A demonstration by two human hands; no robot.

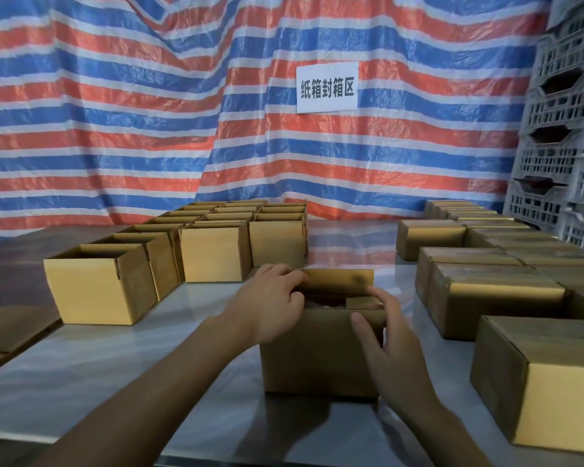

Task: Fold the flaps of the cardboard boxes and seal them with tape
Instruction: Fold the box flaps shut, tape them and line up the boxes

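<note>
On the table (115, 365), box (314, 358) sits between left grip (270, 305) and right grip (388, 335), both clutching its rim.

We saw a pale, glossy table (115, 365). Near its centre stood one cardboard box (317, 352), its top not yet closed. From ten to twelve o'clock, open boxes (98, 288) stood in close rows. From one to four o'clock, closed boxes (486, 298) sat side by side. At nine o'clock, a flat piece of cardboard (11, 332) lay at the table's edge.
</note>
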